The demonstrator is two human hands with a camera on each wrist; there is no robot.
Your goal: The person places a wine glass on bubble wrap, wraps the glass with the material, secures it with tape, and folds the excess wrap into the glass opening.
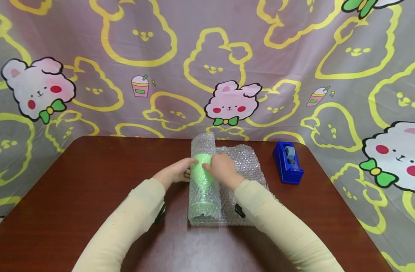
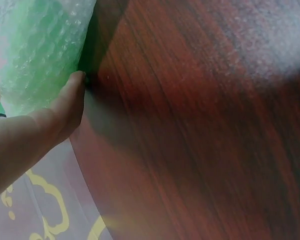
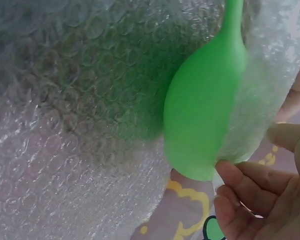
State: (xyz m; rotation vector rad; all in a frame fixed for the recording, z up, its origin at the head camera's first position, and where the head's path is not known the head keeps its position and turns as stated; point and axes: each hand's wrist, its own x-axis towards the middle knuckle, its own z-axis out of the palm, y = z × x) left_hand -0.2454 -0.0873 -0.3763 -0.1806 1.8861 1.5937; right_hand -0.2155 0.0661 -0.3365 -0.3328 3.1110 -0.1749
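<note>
A green goblet (image 3: 202, 110) lies on its side within a sheet of bubble wrap (image 1: 246, 160). Its bowl faces the far side of the table and its stem and foot point toward me. One layer of wrap is folded over it, while the right part of the sheet lies flat. My left hand (image 1: 175, 172) holds the left side of the roll near the bowl, thumb on top and fingers low along the side. With my right hand (image 1: 224, 170) I pinch the folded-over wrap beside the goblet's rim; in the right wrist view thumb and fingertips (image 3: 227, 172) are at its edge.
A blue tape dispenser (image 1: 288, 162) with a roll of tape stands at the right on the brown wooden table (image 1: 109, 170). Behind the table's far edge hangs a patterned cloth (image 1: 180, 75) with cartoon rabbits, which also runs along both sides.
</note>
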